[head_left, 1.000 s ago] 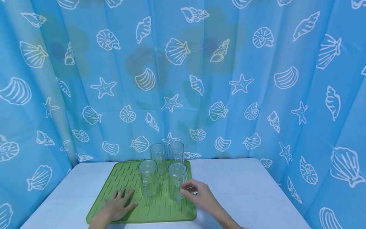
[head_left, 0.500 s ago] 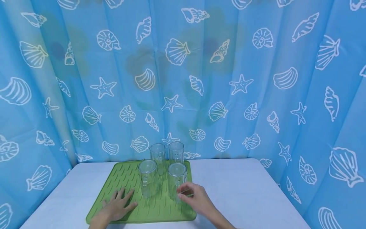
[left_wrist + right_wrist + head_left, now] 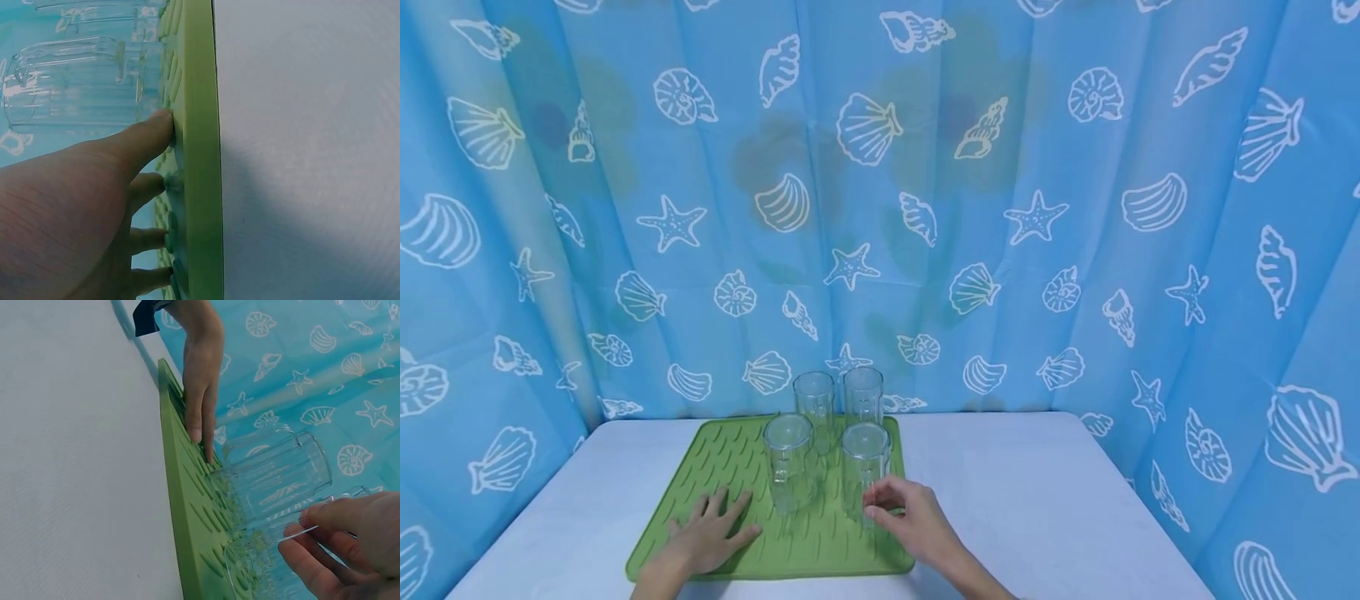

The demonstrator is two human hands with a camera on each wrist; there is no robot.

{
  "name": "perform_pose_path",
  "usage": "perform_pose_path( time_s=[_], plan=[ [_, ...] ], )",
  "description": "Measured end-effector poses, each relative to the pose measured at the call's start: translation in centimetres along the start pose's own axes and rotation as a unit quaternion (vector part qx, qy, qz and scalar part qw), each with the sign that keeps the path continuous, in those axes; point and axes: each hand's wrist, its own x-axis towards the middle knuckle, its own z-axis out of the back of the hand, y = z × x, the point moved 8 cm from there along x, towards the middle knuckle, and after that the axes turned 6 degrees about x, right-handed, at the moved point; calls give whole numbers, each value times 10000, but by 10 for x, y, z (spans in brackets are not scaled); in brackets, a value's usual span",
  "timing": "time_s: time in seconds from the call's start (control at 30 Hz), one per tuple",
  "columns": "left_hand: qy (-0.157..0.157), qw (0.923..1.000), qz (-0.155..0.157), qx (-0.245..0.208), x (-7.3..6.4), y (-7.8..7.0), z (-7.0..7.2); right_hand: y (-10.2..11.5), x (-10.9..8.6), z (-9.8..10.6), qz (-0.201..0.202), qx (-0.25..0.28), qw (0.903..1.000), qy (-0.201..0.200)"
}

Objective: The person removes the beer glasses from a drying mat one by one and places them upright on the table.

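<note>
Several clear glass mugs stand in two rows on a green ridged drying mat (image 3: 722, 450). My right hand (image 3: 917, 518) pinches the handle of the front right glass mug (image 3: 863, 462) between thumb and fingers; in the right wrist view the thumb and fingers of that hand (image 3: 350, 540) meet around the clear edge of the handle. Left of it is the front left mug (image 3: 788, 467), with two more mugs (image 3: 814, 404) behind. My left hand (image 3: 706, 537) rests on the mat's front left part with fingers spread, fingertips touching the ridges in the left wrist view.
The mat lies on a white-covered table (image 3: 1015, 492), its raised rim (image 3: 203, 156) near the front edge. Behind and on both sides hangs a blue curtain (image 3: 880, 208) printed with white shells and starfish. The mugs stand close together.
My right hand has moved a little to the left and its fingertips have come together on the mug's handle. The left hand and the mugs have stayed in place; the head view shifts slightly.
</note>
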Motion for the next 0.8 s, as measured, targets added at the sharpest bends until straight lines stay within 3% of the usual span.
perform_pose_path(
  time_s=[0.47,0.8],
  plan=[
    [6,10000,-23,-2,-3,1,-1,5,-3,-4,258,133,9994,161],
    [-45,10000,-37,19,-2,0,1,0,0,-3,213,191,9994,174]
  ],
)
